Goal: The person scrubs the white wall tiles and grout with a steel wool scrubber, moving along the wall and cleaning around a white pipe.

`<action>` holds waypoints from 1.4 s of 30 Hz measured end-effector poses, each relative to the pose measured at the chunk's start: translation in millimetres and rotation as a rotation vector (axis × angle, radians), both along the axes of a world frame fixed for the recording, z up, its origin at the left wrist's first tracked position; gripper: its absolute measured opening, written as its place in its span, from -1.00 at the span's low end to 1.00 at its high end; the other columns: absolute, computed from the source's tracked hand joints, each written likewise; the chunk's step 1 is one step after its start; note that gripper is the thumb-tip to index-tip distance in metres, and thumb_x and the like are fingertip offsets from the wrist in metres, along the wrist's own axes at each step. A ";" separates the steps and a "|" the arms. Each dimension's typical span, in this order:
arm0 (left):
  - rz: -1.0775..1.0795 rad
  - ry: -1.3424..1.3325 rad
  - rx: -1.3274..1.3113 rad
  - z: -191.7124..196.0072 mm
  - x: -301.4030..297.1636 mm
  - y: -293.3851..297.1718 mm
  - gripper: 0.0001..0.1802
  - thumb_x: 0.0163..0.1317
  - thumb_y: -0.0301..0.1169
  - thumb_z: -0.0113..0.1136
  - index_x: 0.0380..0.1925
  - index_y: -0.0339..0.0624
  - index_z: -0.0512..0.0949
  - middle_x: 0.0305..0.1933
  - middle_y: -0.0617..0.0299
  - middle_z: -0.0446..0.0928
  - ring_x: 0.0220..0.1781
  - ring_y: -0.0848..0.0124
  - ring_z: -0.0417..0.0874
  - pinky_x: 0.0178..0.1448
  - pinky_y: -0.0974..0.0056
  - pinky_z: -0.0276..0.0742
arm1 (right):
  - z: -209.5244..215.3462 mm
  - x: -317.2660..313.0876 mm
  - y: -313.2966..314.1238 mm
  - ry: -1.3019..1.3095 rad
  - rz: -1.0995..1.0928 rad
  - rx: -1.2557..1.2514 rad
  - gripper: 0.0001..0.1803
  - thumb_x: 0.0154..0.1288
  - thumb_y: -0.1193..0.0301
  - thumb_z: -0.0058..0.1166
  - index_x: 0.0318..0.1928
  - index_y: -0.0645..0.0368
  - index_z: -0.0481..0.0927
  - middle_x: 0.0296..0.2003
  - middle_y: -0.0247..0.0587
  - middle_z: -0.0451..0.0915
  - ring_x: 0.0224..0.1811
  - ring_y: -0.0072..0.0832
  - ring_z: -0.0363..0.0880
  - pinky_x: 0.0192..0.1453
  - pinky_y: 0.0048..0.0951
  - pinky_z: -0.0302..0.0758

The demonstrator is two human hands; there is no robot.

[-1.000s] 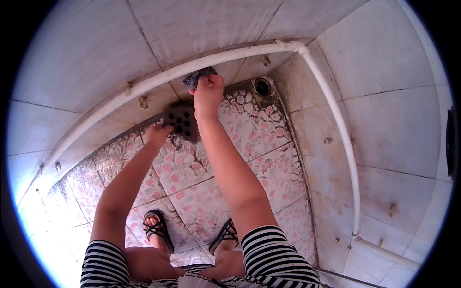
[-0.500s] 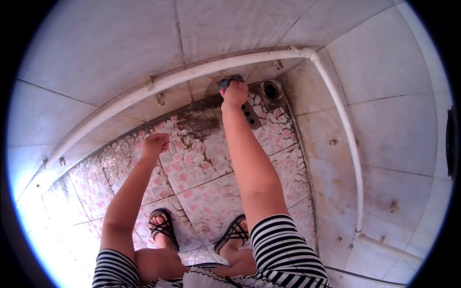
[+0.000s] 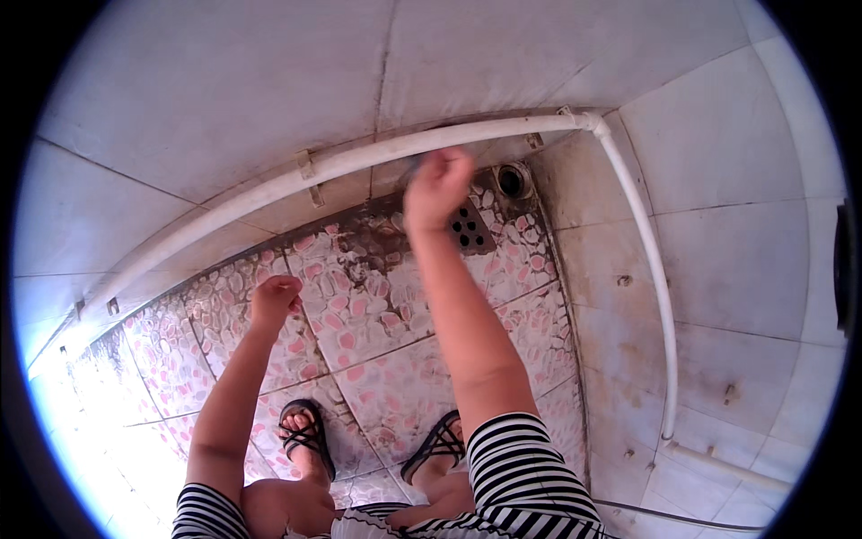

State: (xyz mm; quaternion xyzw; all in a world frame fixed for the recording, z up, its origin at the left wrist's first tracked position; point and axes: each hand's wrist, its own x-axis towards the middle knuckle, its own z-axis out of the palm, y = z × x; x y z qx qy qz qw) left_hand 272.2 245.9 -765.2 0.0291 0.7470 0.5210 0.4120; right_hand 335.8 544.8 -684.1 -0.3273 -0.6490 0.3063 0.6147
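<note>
The right hand (image 3: pixel 437 187) is up by the white pipe (image 3: pixel 359 163), fingers closed around a dark, blurred rag (image 3: pixel 415 165) above the floor drain grate (image 3: pixel 470 226). It looks soft and light, best bunched in the fist. The left hand (image 3: pixel 274 301) hovers loosely curled, empty.

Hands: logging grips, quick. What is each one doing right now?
Left hand: loosely curled, holding nothing.
Right hand: closed on a blurred dark thing, by the white wall pipe.
</note>
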 end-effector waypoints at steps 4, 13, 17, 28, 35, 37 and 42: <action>0.009 0.089 -0.053 3.8 0.4 -15.7 -0.83 0.14 -0.38 0.17 -0.35 -0.26 0.56 -0.57 0.30 0.51 -0.67 0.59 0.47 -0.60 0.49 0.41 | 30.3 2.9 40.4 0.410 -0.050 -0.443 -0.83 0.27 0.40 -0.01 -0.22 0.23 0.37 -0.30 -0.32 0.44 -0.31 -0.55 0.37 -0.25 -0.48 0.38; 0.029 0.134 -0.151 20.2 -14.1 -18.3 -0.78 0.20 -0.29 0.11 -0.36 -0.23 0.56 -0.69 0.38 0.37 -0.76 0.61 0.32 -0.69 0.47 0.33 | -0.4 -45.3 -80.7 -0.007 0.116 0.255 -0.80 0.10 0.56 -0.03 -0.22 0.21 0.36 -0.24 -0.01 0.39 -0.20 -0.09 0.37 -0.05 -0.17 0.29; 0.135 0.189 -0.070 7.7 -15.6 -24.4 -0.79 0.20 -0.27 0.10 -0.38 -0.19 0.58 -0.74 0.40 0.32 -0.74 0.62 0.32 -0.71 0.45 0.29 | -9.5 -32.1 -60.4 -0.151 0.289 0.369 -0.80 0.09 0.51 0.00 -0.23 0.19 0.36 -0.28 0.00 0.39 -0.24 -0.06 0.37 -0.08 -0.11 0.30; 0.139 0.235 -0.155 16.8 -31.1 -39.7 -0.80 0.17 -0.27 0.16 -0.42 -0.17 0.52 -0.71 0.41 0.31 -0.74 0.63 0.28 -0.72 0.47 0.24 | -35.9 -44.6 -87.1 -0.054 0.135 -0.014 -0.81 0.17 0.53 -0.10 -0.22 0.29 0.25 -0.19 0.07 0.33 -0.13 -0.11 0.33 0.03 -0.19 0.26; 0.148 0.048 -0.212 26.7 -19.6 -26.6 -0.72 0.24 -0.18 0.05 -0.43 -0.17 0.48 -0.73 0.41 0.27 -0.78 0.62 0.24 -0.72 0.48 0.23 | -55.5 -11.3 17.0 -0.049 -0.239 -0.387 -0.86 0.16 0.61 -0.19 -0.25 0.37 0.25 -0.26 0.06 0.36 -0.21 -0.18 0.37 -0.07 -0.23 0.31; 0.135 0.046 -0.188 20.8 -19.6 -27.2 -0.70 0.26 -0.16 0.02 -0.40 -0.18 0.49 -0.73 0.41 0.26 -0.78 0.62 0.23 -0.72 0.48 0.22 | -53.3 -11.9 26.0 -0.046 -0.301 -0.548 -0.88 0.17 0.63 -0.22 -0.26 0.39 0.23 -0.32 0.00 0.33 -0.25 -0.22 0.35 -0.08 -0.30 0.30; 0.147 0.064 -0.151 23.6 -27.3 -27.1 -0.67 0.28 -0.14 -0.04 -0.33 -0.18 0.51 -0.75 0.41 0.25 -0.79 0.63 0.23 -0.72 0.48 0.23 | -66.8 -45.6 -115.8 -0.149 0.243 -0.140 -0.78 0.13 0.60 -0.12 -0.19 0.33 0.23 -0.27 0.00 0.32 -0.22 -0.22 0.34 -0.01 -0.30 0.28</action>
